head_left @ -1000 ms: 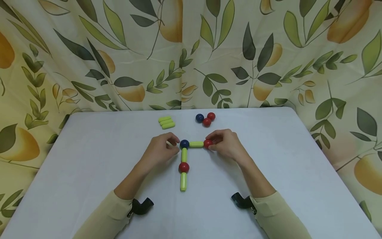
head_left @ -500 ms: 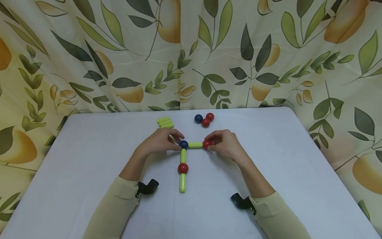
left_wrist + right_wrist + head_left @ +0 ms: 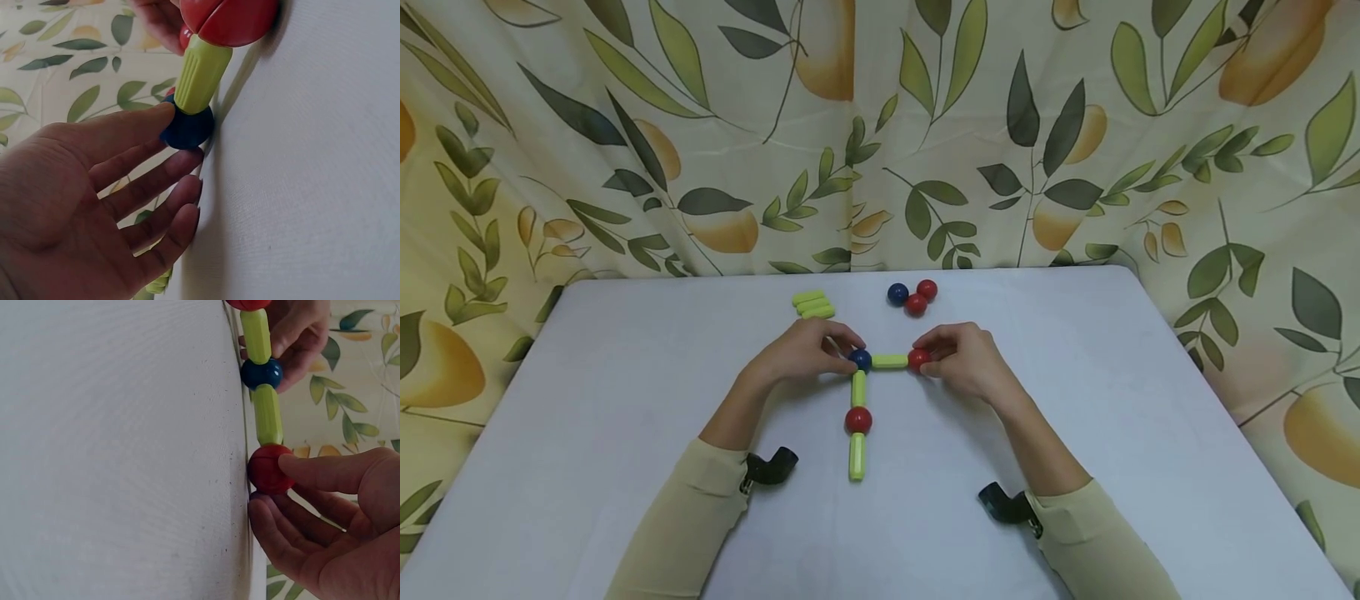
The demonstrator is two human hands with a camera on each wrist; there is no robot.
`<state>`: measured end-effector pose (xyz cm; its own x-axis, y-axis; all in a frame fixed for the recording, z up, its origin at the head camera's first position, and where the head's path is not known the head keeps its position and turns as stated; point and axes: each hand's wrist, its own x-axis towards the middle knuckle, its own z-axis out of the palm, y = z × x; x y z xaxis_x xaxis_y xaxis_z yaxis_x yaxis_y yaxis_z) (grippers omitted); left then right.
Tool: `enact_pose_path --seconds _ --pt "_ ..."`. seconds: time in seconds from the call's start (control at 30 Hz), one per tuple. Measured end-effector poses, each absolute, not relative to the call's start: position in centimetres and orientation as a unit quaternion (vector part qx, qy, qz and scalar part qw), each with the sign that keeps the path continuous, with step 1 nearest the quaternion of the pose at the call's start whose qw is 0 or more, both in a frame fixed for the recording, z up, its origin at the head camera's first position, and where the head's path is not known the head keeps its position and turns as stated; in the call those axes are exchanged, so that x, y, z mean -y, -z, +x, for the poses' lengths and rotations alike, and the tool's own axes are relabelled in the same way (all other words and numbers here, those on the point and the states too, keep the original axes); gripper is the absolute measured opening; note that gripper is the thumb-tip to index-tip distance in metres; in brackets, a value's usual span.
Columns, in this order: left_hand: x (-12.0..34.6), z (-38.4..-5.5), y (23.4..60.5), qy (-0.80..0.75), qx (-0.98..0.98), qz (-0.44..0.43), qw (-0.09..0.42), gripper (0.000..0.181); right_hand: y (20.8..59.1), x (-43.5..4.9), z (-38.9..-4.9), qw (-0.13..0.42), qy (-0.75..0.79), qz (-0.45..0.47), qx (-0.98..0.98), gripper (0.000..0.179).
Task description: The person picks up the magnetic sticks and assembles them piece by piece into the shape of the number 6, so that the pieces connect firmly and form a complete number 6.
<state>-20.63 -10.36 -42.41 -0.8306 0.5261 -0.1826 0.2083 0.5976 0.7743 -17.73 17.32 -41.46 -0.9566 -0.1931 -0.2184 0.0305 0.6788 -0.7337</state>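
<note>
On the table, balls and light-green rods are joined in an L shape. My left hand [image 3: 805, 350] pinches the blue ball [image 3: 861, 359] at its corner between thumb and fingers. My right hand [image 3: 970, 360] pinches a red ball [image 3: 917, 360] at the right end. A green rod [image 3: 890, 361] links these two balls. Below the blue ball runs another green rod [image 3: 858, 389], then a second red ball [image 3: 858, 420] and a bottom green rod [image 3: 857, 458] with a free lower end. In the right wrist view, thumb and fingers lie on either side of the red ball [image 3: 270, 469].
Several loose green rods [image 3: 813, 305] lie at the back, just beyond my left hand. Right of them sit a loose blue ball [image 3: 898, 294] and two red balls [image 3: 915, 305]. A leaf-and-fruit patterned curtain [image 3: 940, 133] hangs behind the white table [image 3: 625, 400].
My left hand has moved right and slightly forward, from beside the blue ball to pinching it. The right hand keeps its hold on the red ball, and the joined pieces look the same.
</note>
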Motion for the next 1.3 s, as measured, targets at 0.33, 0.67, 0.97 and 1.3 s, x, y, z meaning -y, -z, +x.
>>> enact_pose_path --seconds 0.33,0.67,0.97,1.3 --pt "10.4 -20.8 42.7 -0.399 -0.872 0.203 0.2 0.032 41.5 -17.3 -17.8 0.143 0.398 -0.037 -0.905 0.03" --pt "10.6 -20.7 42.7 -0.403 -0.873 0.189 0.2 0.031 41.4 -17.2 -17.8 0.14 0.397 -0.053 -0.906 0.031" --pt "10.7 -20.8 42.9 -0.407 -0.872 0.182 0.204 0.03 41.0 -17.5 -18.0 0.158 0.389 -0.076 -0.904 0.037" --pt "10.4 -20.8 43.1 -0.411 -0.869 0.182 0.208 0.03 39.7 -18.6 -19.9 0.109 0.396 -0.083 -0.908 0.03"
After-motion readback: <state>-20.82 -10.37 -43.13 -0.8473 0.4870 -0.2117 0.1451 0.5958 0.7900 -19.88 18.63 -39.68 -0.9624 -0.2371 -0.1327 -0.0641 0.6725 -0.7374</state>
